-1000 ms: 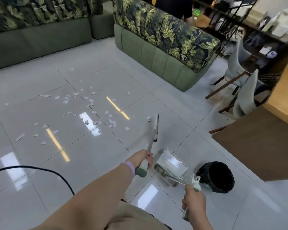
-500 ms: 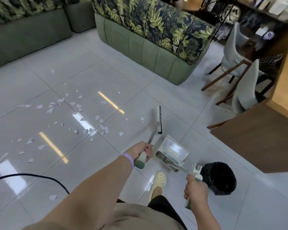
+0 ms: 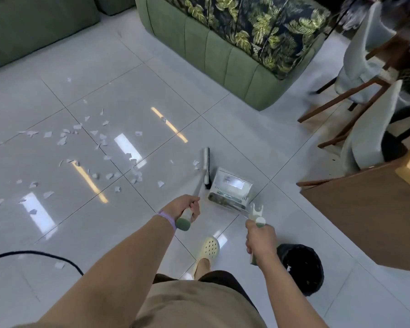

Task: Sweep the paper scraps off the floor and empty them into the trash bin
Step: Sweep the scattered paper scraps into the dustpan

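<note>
Several white paper scraps lie scattered over the glossy tile floor at centre left. My left hand grips the green-ended handle of a broom, whose narrow brush head rests on the floor just right of the nearest scraps. My right hand grips the handle of a pale dustpan, which sits on the floor beside the brush head. A black trash bin stands on the floor right behind my right hand.
A green sofa with leaf-print cushions stands ahead, another sofa at far left. Chairs and a wooden table crowd the right side. A black cable crosses the floor at lower left. My foot in a yellow clog is forward.
I have stepped forward, so the scraps, broom head and dustpan lie nearer and lower in view. The bin has slipped back beside my right hand. Both hands keep their grip.
</note>
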A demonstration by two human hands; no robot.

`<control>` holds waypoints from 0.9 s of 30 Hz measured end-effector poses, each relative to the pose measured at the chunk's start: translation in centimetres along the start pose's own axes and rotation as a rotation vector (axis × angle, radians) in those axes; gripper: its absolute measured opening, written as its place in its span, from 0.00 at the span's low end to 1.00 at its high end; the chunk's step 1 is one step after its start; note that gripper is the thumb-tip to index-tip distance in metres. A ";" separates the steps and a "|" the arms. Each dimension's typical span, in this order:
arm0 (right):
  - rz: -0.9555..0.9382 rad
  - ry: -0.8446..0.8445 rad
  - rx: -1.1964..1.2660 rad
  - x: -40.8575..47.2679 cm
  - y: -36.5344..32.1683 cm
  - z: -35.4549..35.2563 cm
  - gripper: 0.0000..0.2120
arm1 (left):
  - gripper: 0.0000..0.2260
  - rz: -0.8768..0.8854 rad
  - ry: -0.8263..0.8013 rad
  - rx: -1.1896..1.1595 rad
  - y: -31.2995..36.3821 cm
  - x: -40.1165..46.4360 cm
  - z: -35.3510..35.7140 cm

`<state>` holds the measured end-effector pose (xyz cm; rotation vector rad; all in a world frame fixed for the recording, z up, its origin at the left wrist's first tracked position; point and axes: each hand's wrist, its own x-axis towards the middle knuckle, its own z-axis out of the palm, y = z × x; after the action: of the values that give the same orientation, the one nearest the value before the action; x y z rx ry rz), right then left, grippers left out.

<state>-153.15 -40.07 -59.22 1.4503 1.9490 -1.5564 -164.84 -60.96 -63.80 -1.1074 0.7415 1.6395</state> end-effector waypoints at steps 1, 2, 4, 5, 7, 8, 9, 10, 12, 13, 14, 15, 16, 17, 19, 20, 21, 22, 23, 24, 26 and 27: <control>0.003 -0.008 -0.004 0.8 -0.8 -0.1 0.08 | 0.10 0.006 0.005 -0.030 0.3 0.3 0.3; 0.004 -0.017 -0.005 1.6 -1.5 -0.1 0.07 | 0.11 0.016 0.007 -0.060 0.7 0.5 0.4; -0.003 -0.043 -0.015 3.0 -2.8 0.3 0.07 | 0.10 0.042 0.016 -0.141 1.5 0.7 -0.1; -0.010 -0.057 -0.029 3.5 -3.4 0.7 0.07 | 0.09 0.057 0.019 -0.185 2.0 0.6 -0.6; -0.029 -0.077 -0.072 4.4 -4.5 1.6 0.07 | 0.08 0.084 0.033 -0.262 2.8 0.1 -2.2; -0.038 -0.084 -0.093 4.7 -5.1 2.1 0.07 | 0.07 0.094 0.047 -0.288 3.1 -0.3 -3.3; -0.047 -0.090 -0.111 4.8 -5.6 2.6 0.07 | 0.07 0.102 0.060 -0.306 3.4 -1.0 -4.6; -0.058 -0.098 -0.127 4.9 -6.1 3.3 0.07 | 0.07 0.107 0.074 -0.323 3.6 -1.8 -6.1; -0.080 -0.126 -0.154 4.6 -6.9 4.8 0.07 | 0.07 0.118 0.104 -0.353 3.6 -3.4 -9.3; -0.092 -0.142 -0.175 4.4 -7.1 5.8 0.07 | 0.07 0.127 0.121 -0.369 3.5 -4.1 -10.9; -0.105 -0.156 -0.204 4.1 -7.3 6.8 0.07 | 0.06 0.136 0.140 -0.385 3.3 -4.8 -12.3; -0.120 -0.169 -0.236 3.7 -7.4 8.0 0.07 | 0.06 0.144 0.162 -0.395 3.2 -5.4 -13.6; -0.133 -0.178 -0.266 3.3 -7.4 9.2 0.06 | 0.07 0.149 0.185 -0.395 3.0 -5.9 -14.8; -0.145 -0.185 -0.288 2.7 -7.3 10.3 0.06 | 0.08 0.151 0.206 -0.395 2.9 -6.4 -15.9; -0.154 -0.197 -0.302 1.6 -7.2 12.5 0.06 | 0.10 0.168 0.237 -0.414 2.7 -7.4 -18.5; -0.154 -0.198 -0.296 1.0 -7.3 13.5 0.06 | 0.10 0.181 0.258 -0.427 2.8 -7.8 -20.0; -0.149 -0.197 -0.284 0.5 -7.5 14.4 0.06 | 0.10 0.197 0.284 -0.435 2.9 -8.4 -21.7; -0.142 -0.194 -0.267 0.0 -7.9 15.3 0.06 | 0.09 0.213 0.306 -0.437 3.1 -9.0 -23.5; -0.135 -0.190 -0.248 -0.6 -8.3 16.1 0.06 | 0.09 0.227 0.334 -0.440 3.4 -9.6 -25.4; -0.129 -0.187 -0.227 -1.1 -8.6 17.0 0.07 | 0.09 0.237 0.364 -0.439 3.7 -10.3 -27.4; -0.119 -0.192 -0.192 -2.5 -9.2 18.9 0.07 | 0.09 0.254 0.418 -0.449 4.5 -11.6 -31.3; -0.117 -0.198 -0.181 -3.4 -9.4 19.9 0.07 | 0.09 0.260 0.453 -0.443 5.1 -12.5 -33.1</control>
<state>-166.25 -58.02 -59.13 1.0860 2.0263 -1.4637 -157.91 -95.98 -65.67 -1.8009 0.8570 1.8460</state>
